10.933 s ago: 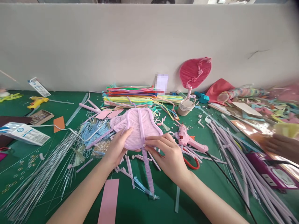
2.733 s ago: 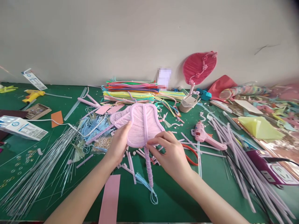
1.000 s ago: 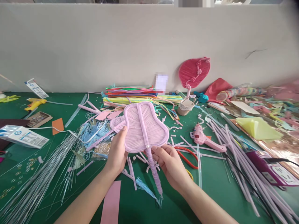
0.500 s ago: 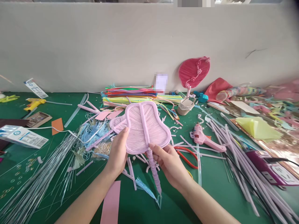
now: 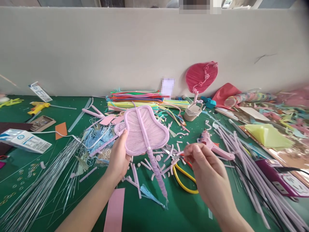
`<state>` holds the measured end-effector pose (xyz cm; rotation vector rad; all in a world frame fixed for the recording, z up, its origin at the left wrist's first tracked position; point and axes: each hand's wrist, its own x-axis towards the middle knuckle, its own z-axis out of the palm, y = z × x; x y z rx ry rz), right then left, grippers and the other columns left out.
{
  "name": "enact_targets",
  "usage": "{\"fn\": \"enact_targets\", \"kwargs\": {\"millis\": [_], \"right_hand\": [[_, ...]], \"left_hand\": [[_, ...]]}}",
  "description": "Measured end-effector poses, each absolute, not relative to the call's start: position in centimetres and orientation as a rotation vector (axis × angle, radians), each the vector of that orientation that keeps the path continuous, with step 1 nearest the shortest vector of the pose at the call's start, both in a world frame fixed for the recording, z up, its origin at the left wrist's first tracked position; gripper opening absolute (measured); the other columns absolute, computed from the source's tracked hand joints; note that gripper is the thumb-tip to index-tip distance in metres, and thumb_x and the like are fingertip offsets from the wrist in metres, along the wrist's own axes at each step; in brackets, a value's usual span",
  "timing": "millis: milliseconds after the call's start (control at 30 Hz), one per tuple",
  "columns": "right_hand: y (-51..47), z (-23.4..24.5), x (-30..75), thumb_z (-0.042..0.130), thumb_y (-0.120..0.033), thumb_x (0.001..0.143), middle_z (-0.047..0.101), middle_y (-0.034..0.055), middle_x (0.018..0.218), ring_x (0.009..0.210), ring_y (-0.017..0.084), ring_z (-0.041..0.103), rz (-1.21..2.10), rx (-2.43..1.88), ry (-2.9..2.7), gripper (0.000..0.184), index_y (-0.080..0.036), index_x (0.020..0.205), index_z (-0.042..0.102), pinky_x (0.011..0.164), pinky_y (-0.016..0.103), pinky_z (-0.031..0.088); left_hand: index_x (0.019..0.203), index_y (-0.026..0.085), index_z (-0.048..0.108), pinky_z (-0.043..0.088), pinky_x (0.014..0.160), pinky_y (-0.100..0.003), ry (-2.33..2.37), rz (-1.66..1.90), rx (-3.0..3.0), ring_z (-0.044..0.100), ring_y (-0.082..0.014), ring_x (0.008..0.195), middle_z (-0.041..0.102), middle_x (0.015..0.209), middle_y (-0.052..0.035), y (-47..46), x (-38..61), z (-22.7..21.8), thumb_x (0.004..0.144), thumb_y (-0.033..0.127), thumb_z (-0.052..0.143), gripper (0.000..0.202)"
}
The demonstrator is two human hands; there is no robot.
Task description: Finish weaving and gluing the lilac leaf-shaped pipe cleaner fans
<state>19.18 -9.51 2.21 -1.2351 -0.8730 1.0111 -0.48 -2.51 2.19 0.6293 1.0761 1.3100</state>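
Observation:
My left hand (image 5: pixel 120 157) grips the left edge of a lilac pipe-cleaner fan (image 5: pixel 143 130), thumb on its face, holding it tilted above the green mat (image 5: pixel 154 212). The fan's twisted handle (image 5: pixel 157 174) hangs down with a pale blue tassel (image 5: pixel 151 196) at its end. My right hand (image 5: pixel 204 167) is off the fan, over to the right, fingers pinched together near a small lilac pipe-cleaner scrap (image 5: pixel 173 161); what they hold, if anything, I cannot make out. Yellow-handled scissors (image 5: pixel 181 180) lie just below that hand.
A pink glue gun (image 5: pixel 212 146) and long lilac pipe cleaners (image 5: pixel 243 154) lie to the right, a purple power strip (image 5: pixel 282 183) beyond. Coloured pipe cleaners (image 5: pixel 137 98) are stacked at the back near a red fan (image 5: pixel 200 77) in a cup (image 5: pixel 192 111). Silver wires (image 5: pixel 36 190) spread left.
My right hand let go of the fan's handle and moved right, pinching near the scissors. The left hand alone holds the fan, now tilted slightly left.

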Motion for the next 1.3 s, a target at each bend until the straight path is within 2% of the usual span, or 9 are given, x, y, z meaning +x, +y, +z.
{"fn": "enact_targets", "kwargs": {"millis": [233, 400, 567, 767, 833, 933, 1067, 1200, 1300], "right_hand": [[-9.4, 3.3, 19.3, 0.052, -0.049, 0.09, 0.048, 0.0008, 0.058, 0.06, 0.014, 0.043, 1.087, -1.331, -1.242, 0.046, -0.02, 0.055, 0.052, 0.058, 0.028, 0.035], [-9.5, 3.3, 18.7, 0.072, -0.044, 0.076, 0.069, 0.0046, 0.072, 0.068, 0.018, 0.059, 1.235, -1.308, -1.313, 0.023, -0.022, 0.07, 0.073, 0.062, 0.029, 0.045], [-9.5, 2.8, 18.4, 0.081, -0.036, 0.067, 0.069, 0.0026, 0.068, 0.067, 0.018, 0.061, 1.306, -1.261, -1.267, 0.021, -0.022, 0.062, 0.066, 0.062, 0.029, 0.047], [-9.1, 2.3, 17.7, 0.055, -0.04, 0.089, 0.057, 0.001, 0.052, 0.05, 0.015, 0.05, 0.855, -1.508, -1.684, 0.043, -0.021, 0.051, 0.054, 0.053, 0.029, 0.038], [-8.8, 2.1, 17.6, 0.048, -0.034, 0.092, 0.061, 0.0022, 0.061, 0.056, 0.015, 0.054, 0.692, -1.493, -1.715, 0.035, -0.021, 0.062, 0.058, 0.056, 0.029, 0.04], [-8.6, 2.0, 17.4, 0.061, -0.028, 0.084, 0.066, 0.0022, 0.075, 0.062, 0.016, 0.058, 0.597, -1.531, -1.61, 0.007, -0.022, 0.081, 0.061, 0.056, 0.027, 0.042], [-8.7, 2.4, 17.1, 0.054, -0.028, 0.091, 0.056, -0.0015, 0.052, 0.048, 0.013, 0.051, 0.478, -1.466, -1.624, 0.03, -0.022, 0.061, 0.056, 0.048, 0.026, 0.037], [-8.4, 2.4, 16.3, 0.058, -0.018, 0.088, 0.066, 0.003, 0.076, 0.069, 0.017, 0.059, 0.243, -1.286, -1.686, 0.012, -0.022, 0.092, 0.068, 0.063, 0.03, 0.045], [-8.1, 1.9, 15.7, 0.064, -0.014, 0.084, 0.066, 0.005, 0.08, 0.073, 0.018, 0.056, 0.133, -1.225, -1.726, 0.014, -0.022, 0.093, 0.071, 0.067, 0.033, 0.047]], "left_hand": [[0.119, 0.021, 0.065, 0.057, 0.089, -0.038, 1.104, 1.304, 0.641, 0.063, -0.0279, 0.111, 0.07, 0.116, -0.0074, -2.4, -0.8, 1.5, 0.085, 0.046, 0.06, 0.042], [0.118, 0.022, 0.066, 0.055, 0.091, -0.037, 1.112, 1.29, 0.662, 0.062, -0.0281, 0.114, 0.068, 0.122, -0.0078, -2.3, -1.0, 1.0, 0.084, 0.05, 0.061, 0.044], [0.118, 0.023, 0.065, 0.054, 0.091, -0.037, 1.127, 1.291, 0.672, 0.062, -0.028, 0.114, 0.066, 0.124, -0.0078, -2.3, -1.1, 0.9, 0.084, 0.05, 0.061, 0.044], [0.118, 0.023, 0.065, 0.056, 0.088, -0.037, 1.123, 1.28, 0.669, 0.061, -0.0289, 0.114, 0.068, 0.12, -0.007, -2.3, -0.9, 1.3, 0.083, 0.05, 0.061, 0.044], [0.119, 0.023, 0.065, 0.056, 0.088, -0.037, 1.112, 1.279, 0.659, 0.062, -0.0291, 0.113, 0.07, 0.118, -0.0068, -2.4, -0.8, 1.6, 0.084, 0.048, 0.061, 0.044], [0.121, 0.023, 0.064, 0.056, 0.09, -0.037, 1.098, 1.275, 0.636, 0.062, -0.0282, 0.114, 0.07, 0.117, -0.0069, -2.5, -0.6, 1.8, 0.085, 0.046, 0.06, 0.042], [0.122, 0.024, 0.063, 0.053, 0.093, -0.037, 1.139, 1.279, 0.622, 0.063, -0.0274, 0.113, 0.071, 0.115, -0.0067, -2.6, -0.6, 1.6, 0.085, 0.047, 0.06, 0.044], [0.122, 0.025, 0.063, 0.05, 0.098, -0.036, 1.126, 1.281, 0.662, 0.06, -0.0274, 0.117, 0.068, 0.122, -0.0057, -2.8, -0.7, 1.1, 0.084, 0.051, 0.06, 0.046], [0.122, 0.028, 0.063, 0.048, 0.1, -0.037, 1.157, 1.276, 0.652, 0.055, -0.0281, 0.124, 0.061, 0.133, -0.0043, -3.0, -0.7, 1.0, 0.083, 0.052, 0.061, 0.046]]}}
